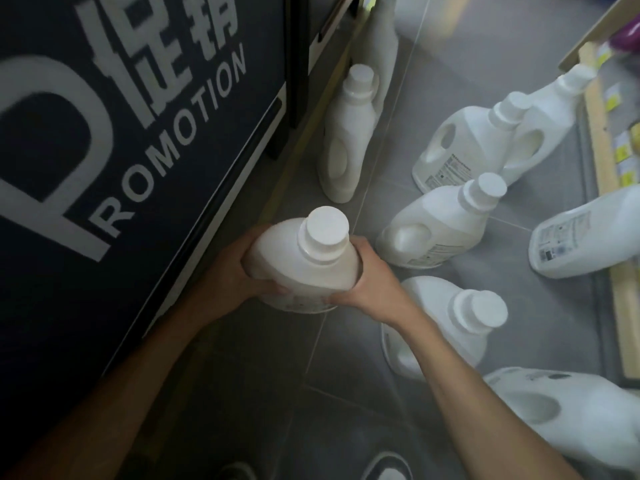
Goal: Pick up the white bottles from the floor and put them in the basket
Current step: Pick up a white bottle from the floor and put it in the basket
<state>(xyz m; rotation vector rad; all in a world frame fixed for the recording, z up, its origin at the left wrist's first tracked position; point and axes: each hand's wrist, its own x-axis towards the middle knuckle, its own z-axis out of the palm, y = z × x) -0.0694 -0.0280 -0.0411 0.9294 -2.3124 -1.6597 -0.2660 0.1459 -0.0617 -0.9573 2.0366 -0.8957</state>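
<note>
A large white bottle (298, 261) with a round white cap is held upright between both hands above the grey floor. My left hand (232, 271) clasps its left side and my right hand (372, 282) clasps its right side. Several more white bottles stand on the floor: a slim one (346, 140) against the dark panel, a pair (464, 140) farther right, one (440, 230) just right of the held bottle, one (450, 323) under my right forearm, one (585, 233) at the right edge and one (568, 414) at the lower right. No basket is in view.
A dark panel (121, 150) printed with "PROMOTION" fills the left side. A wooden shelf edge (602, 157) with yellow price tags runs down the right. My shoes (388, 469) show at the bottom edge. The floor (426, 46) is grey tile.
</note>
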